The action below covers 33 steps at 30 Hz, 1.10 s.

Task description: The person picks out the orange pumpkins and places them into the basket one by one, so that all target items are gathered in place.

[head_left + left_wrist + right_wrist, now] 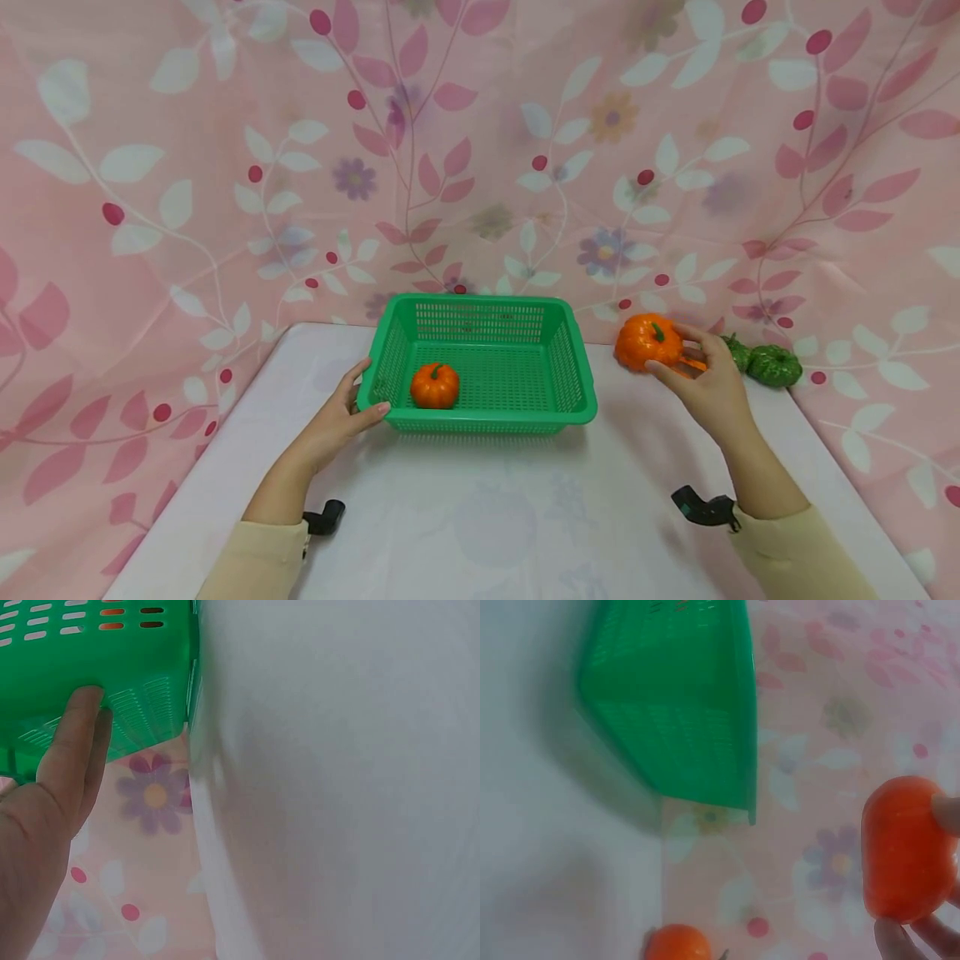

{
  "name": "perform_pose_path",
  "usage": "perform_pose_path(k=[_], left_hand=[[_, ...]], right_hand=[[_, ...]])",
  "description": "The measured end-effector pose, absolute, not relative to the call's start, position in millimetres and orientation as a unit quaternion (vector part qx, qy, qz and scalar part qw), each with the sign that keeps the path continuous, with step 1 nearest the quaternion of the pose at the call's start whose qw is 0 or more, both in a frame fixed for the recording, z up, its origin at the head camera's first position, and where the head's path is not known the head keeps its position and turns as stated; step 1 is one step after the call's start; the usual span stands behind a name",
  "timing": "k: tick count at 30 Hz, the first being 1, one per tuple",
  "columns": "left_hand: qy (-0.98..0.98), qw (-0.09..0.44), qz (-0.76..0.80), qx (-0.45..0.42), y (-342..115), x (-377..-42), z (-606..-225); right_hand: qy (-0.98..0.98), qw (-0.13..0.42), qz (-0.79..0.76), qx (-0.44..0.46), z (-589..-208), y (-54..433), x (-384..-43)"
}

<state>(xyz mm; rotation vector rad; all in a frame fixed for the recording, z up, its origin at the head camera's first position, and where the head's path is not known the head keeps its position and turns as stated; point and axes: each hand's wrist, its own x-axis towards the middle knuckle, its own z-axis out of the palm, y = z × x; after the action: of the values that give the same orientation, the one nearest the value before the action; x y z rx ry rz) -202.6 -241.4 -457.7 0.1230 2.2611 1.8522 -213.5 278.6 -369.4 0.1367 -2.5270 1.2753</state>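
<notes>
In the head view, a green plastic basket (480, 415) stands on the white table with a small orange pumpkin (435, 387) in its front left part. My left hand (333, 425) holds the basket's left front corner, the thumb at the rim. Straight fingers (75, 742) lie along its outer wall in the left wrist view. To the right of the basket, my right hand (708, 379) grips a larger orange pumpkin (645, 342) between thumb and fingers, raised off the table. The right wrist view shows this pumpkin (904, 851) from another side.
Another orange pumpkin (679, 945) lies on the table, mostly hidden behind my right hand in the head view. Green pumpkins (775, 367) sit at the table's right back edge. A pink floral cloth (480, 167) hangs close behind the table (480, 517).
</notes>
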Motion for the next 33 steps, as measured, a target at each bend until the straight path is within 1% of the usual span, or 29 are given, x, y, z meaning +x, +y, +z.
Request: perform_pose_path(k=[22,33], left_hand=[[0.773,0.109,0.623,0.035,-241.6,-200.8,-457.0],[0.770,0.107,0.628,0.038,-241.1,-202.6,-459.2]], right_hand=[[-0.873,0.110,0.459,0.118,-385.7,236.6,-236.9],[-0.878,0.079,0.454,0.129,-384.2,221.3,-243.9]])
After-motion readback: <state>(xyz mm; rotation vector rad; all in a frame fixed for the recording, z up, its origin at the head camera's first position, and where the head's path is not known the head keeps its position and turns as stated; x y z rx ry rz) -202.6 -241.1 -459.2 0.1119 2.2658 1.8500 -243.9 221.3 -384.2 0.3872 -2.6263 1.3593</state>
